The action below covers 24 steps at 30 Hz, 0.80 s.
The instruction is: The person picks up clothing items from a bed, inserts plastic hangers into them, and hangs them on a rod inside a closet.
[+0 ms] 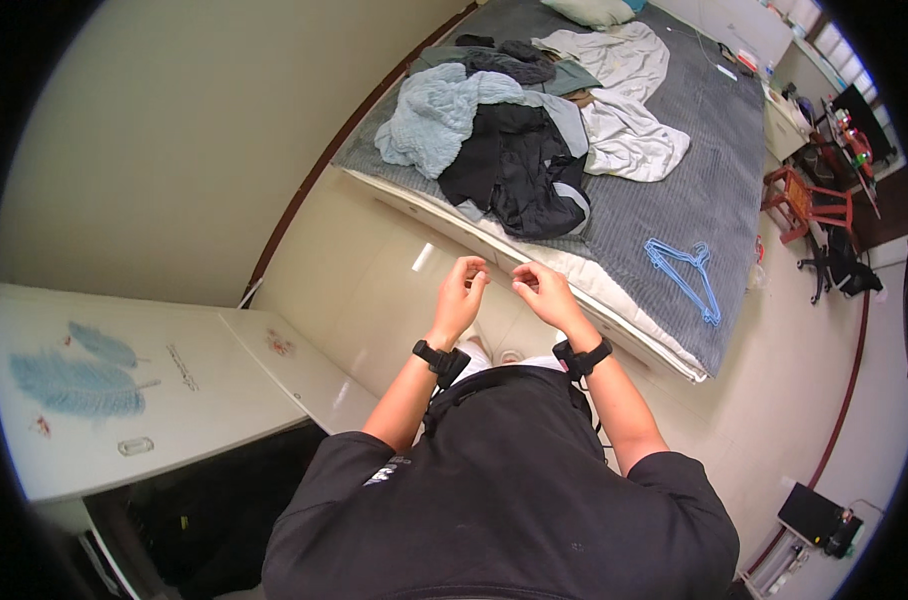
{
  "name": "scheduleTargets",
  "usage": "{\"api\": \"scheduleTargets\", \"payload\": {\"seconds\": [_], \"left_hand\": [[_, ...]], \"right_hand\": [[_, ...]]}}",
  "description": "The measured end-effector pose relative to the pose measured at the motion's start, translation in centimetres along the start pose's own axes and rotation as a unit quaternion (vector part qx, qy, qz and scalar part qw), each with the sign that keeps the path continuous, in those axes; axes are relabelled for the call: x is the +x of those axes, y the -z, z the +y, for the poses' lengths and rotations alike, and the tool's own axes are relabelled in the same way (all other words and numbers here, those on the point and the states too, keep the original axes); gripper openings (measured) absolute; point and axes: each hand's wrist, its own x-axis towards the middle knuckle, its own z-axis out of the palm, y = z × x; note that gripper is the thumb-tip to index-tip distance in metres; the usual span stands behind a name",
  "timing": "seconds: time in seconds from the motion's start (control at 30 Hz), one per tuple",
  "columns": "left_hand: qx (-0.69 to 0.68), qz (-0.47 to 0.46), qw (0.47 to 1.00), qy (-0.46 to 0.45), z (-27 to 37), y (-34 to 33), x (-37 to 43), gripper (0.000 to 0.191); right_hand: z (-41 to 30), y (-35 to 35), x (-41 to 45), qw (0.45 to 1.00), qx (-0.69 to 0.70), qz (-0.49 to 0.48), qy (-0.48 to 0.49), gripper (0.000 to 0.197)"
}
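Note:
My left hand (460, 298) hovers in front of the bed's foot edge, its fingers loosely curled around nothing. Facing it across a small gap, my right hand (544, 294) is likewise empty, fingers slightly bent. Just beyond both hands lies a black garment (525, 169) near the foot of the bed. A fluffy light-blue garment (427, 120) is heaped to its left, and a white garment (634, 139) with sleeves spreads to its right. Several blue clothes hangers (685, 277) rest together on the grey ribbed bedspread (716, 187), near the right corner.
At left stands a white wardrobe (221, 367) with feather prints; one part gapes onto a dark interior. A reddish wooden chair (806, 199) and a black wheeled chair base (825, 262) are beyond the bed's right side. A small stand (818, 517) sits by the right wall.

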Motion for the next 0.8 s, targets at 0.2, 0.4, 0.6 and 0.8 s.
{"api": "scheduleTargets", "payload": {"seconds": [0.2, 0.4, 0.6, 0.8], "left_hand": [[-0.023, -0.041, 0.999, 0.015, -0.7, 0.3, 6.4, 0.02], [-0.053, -0.054, 0.997, 0.024, -5.3, 2.9, 14.2, 0.02], [-0.071, -0.024, 0.995, 0.061, -8.9, 7.8, 24.1, 0.019], [-0.083, 0.008, 0.99, 0.116, -11.7, 11.3, 33.8, 0.018]], "right_hand": [[0.7, 1.1, 4.8, 0.998, 0.006, 0.047, -0.032, 0.025], [1.5, -0.4, 12.9, 0.997, -0.016, 0.039, -0.065, 0.023], [3.1, -4.1, 24.9, 0.99, -0.007, 0.014, -0.141, 0.023], [7.7, -6.5, 36.4, 0.984, 0.041, 0.01, -0.171, 0.022]]}}
